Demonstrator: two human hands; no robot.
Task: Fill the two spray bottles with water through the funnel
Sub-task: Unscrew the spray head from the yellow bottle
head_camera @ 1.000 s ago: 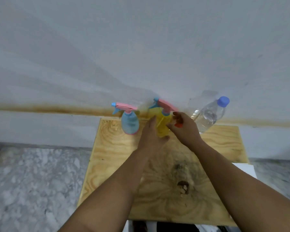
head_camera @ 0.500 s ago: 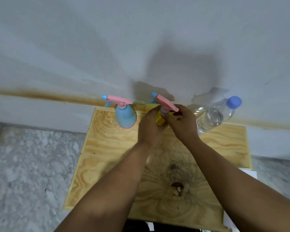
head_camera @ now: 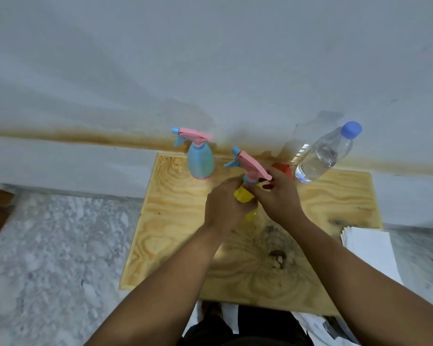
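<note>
Gripping yellow spray bottle now nearer | left hand wraps body | right hand pinches neck

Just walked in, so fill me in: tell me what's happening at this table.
A person is working on the yellow spray bottle: the left hand holds its body while the right hand grips the pink spray head. The blue spray bottle stands untouched near the wall. The capped water bottle and red funnel wait beside them on the wooden table.
</note>
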